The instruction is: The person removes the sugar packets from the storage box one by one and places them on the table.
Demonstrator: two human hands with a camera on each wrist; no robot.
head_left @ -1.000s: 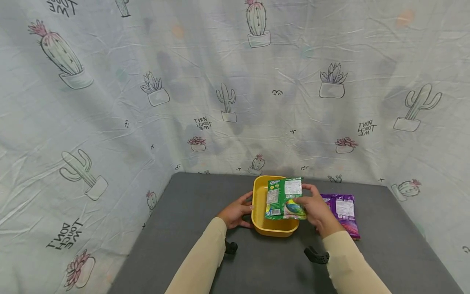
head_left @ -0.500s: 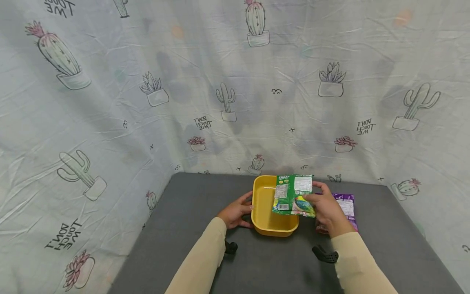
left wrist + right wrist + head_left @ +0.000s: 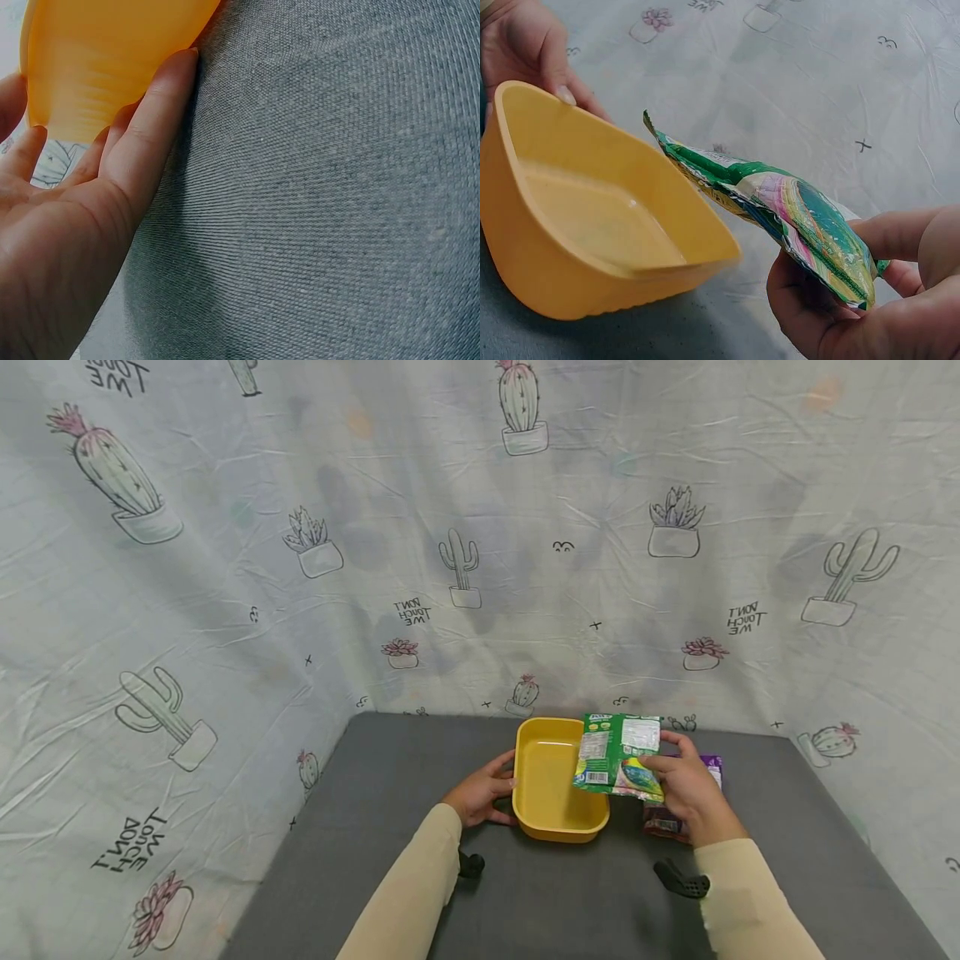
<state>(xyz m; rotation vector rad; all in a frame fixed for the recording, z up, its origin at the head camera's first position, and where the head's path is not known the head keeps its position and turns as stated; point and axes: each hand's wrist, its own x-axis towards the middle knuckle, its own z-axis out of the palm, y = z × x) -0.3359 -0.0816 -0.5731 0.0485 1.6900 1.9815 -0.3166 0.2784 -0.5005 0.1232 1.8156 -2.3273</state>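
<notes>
A green foil packet [image 3: 619, 755] with white label panels hangs above the right side of the yellow plastic tub [image 3: 558, 837]. My right hand [image 3: 690, 789] pinches it by its right edge, thumb on the near face. In the right wrist view the packet [image 3: 780, 202] looks plump and tilted, above and apart from the tub's rim. My left hand [image 3: 483, 792] rests against the tub's left side with spread, fairly straight fingers. The left wrist view shows those fingers [image 3: 154, 120] along the tub's outer wall. I see nothing inside the tub.
A purple packet [image 3: 711, 768] lies on the grey table [image 3: 420, 760] right of the tub, partly hidden behind my right hand. Black wrist straps [image 3: 681, 879] show at both sleeves. A cactus-print cloth [image 3: 480, 568] stands behind and at the sides.
My right hand has moved right with the green packet, from over the tub toward its right rim, covering more of the purple packet. My left hand and the tub stay in place.
</notes>
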